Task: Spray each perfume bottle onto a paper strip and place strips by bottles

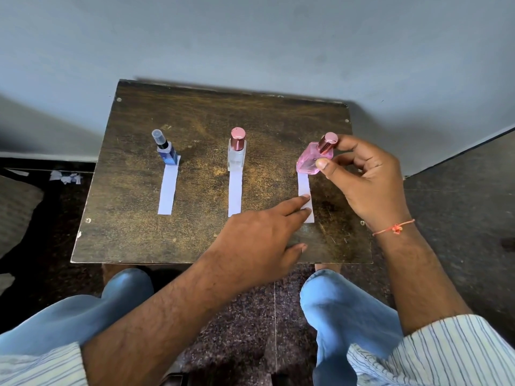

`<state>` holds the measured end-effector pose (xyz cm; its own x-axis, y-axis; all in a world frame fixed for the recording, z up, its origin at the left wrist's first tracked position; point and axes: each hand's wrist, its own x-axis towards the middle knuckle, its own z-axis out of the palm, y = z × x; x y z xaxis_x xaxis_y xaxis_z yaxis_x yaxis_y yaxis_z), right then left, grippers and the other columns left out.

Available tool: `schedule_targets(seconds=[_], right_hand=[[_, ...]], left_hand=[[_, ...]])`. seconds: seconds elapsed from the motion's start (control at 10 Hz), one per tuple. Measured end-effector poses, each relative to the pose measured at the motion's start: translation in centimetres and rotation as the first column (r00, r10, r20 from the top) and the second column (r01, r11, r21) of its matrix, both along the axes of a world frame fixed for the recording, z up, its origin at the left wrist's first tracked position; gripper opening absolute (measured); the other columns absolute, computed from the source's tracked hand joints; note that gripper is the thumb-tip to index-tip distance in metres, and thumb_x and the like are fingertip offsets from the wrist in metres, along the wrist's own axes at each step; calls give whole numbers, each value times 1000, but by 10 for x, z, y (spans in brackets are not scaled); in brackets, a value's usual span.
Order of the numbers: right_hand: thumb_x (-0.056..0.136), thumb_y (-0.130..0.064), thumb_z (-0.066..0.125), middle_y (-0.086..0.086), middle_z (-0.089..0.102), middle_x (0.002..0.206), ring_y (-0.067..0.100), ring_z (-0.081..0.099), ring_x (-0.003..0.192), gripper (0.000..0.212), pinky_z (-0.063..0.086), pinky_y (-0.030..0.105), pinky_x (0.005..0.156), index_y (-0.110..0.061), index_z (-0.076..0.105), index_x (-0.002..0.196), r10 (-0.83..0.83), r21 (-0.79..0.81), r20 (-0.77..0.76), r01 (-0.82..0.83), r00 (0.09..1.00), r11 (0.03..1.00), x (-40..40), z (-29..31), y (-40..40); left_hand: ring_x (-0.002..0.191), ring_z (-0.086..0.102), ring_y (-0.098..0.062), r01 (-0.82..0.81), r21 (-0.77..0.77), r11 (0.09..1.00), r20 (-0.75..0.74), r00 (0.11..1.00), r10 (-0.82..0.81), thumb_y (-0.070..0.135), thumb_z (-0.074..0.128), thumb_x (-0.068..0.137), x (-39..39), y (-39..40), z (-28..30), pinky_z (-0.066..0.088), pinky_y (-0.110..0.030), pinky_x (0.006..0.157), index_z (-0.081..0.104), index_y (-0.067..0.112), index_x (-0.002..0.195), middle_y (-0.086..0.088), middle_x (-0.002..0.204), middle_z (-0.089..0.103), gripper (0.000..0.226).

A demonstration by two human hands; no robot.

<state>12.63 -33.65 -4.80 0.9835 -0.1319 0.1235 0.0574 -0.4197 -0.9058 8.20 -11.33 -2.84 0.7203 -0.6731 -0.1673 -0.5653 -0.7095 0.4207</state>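
Right hand (365, 174) pinches the tilted pink bottle (313, 160) at two o'clock, seemingly setting it down; left hand (259, 235) fingers lie straight, steadying its strip (303, 185).

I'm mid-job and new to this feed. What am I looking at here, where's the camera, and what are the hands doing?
There is one picture, from a camera on the person's head, looking down at a small wooden table. No machine: just two bare hands. Three perfume bottles stand in a row: a blue bottle, a clear bottle and a pink bottle, each with a paper strip lying in front of it. The right hand grips the pink bottle, tilted. The left hand presses straight fingers on the right-most strip.
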Motion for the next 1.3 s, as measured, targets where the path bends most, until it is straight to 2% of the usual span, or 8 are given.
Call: schedule_targets(seconds=[0.1,0.3,0.6,0.7,0.8,0.9,1.0,1.3], right_hand=[[92,-14,86,2,83,111,15,72,87,39,60,25,81,-28,77,127,7,-2,-4,-7,1000,1000,1,-1,1],[92,-16,85,4,83,113,35,75,95,38,64,40,89,-32,77,126,23,2,-17,-23,1000,1000,1,-4,1],[94,-21,81,-5,82,118,32,74,99,39,63,62,92,-40,75,127,45,1,-66,-45,997,999,1,-3,2],[95,-19,82,-8,81,119,17,73,97,43,64,59,92,-41,73,131,43,-13,-76,-44,996,999,0,-1,4],[95,-14,83,-7,79,128,18,74,110,51,65,34,89,-29,70,142,37,-32,-66,-39,997,999,-1,0,3],[94,-13,84,-7,74,140,19,69,126,60,63,23,89,-27,64,149,49,-22,-75,-51,996,998,-3,0,2],[93,-16,86,-17,64,152,8,61,137,69,63,38,99,-39,58,152,57,-50,-92,-62,994,997,-6,1,1],[91,-20,86,-22,48,166,-5,42,153,86,45,38,122,-35,43,164,23,-208,-110,-45,994,977,-9,-1,2]], left_hand=[[133,64,-9,5,-7,1000,-1,1000,-5,59,43,109,1,1,-1,60,-37,96,19,37,171,32,178,0,70],[136,62,-6,22,-32,999,9,1000,-22,61,47,107,3,4,-3,59,-34,98,21,37,171,32,178,2,73],[136,62,-6,29,-60,998,16,999,-28,58,47,107,3,6,-7,58,-35,100,21,37,171,33,177,3,72],[136,62,-7,33,-63,997,19,999,-32,58,47,108,2,8,-9,59,-36,99,21,37,171,33,177,2,72],[136,62,-7,40,-63,997,11,999,-40,59,46,108,2,8,-11,60,-37,101,20,37,171,32,177,2,72],[133,64,-8,37,-71,997,11,999,-36,59,46,108,2,9,-9,60,-37,99,19,37,171,31,178,1,72],[131,66,-9,32,-83,996,-1,999,-32,59,46,108,2,10,-11,62,-38,96,16,37,171,29,179,1,74],[127,66,-12,-12,18,1000,-34,999,12,60,45,108,2,7,-7,62,-39,93,13,28,172,21,180,-3,78]])
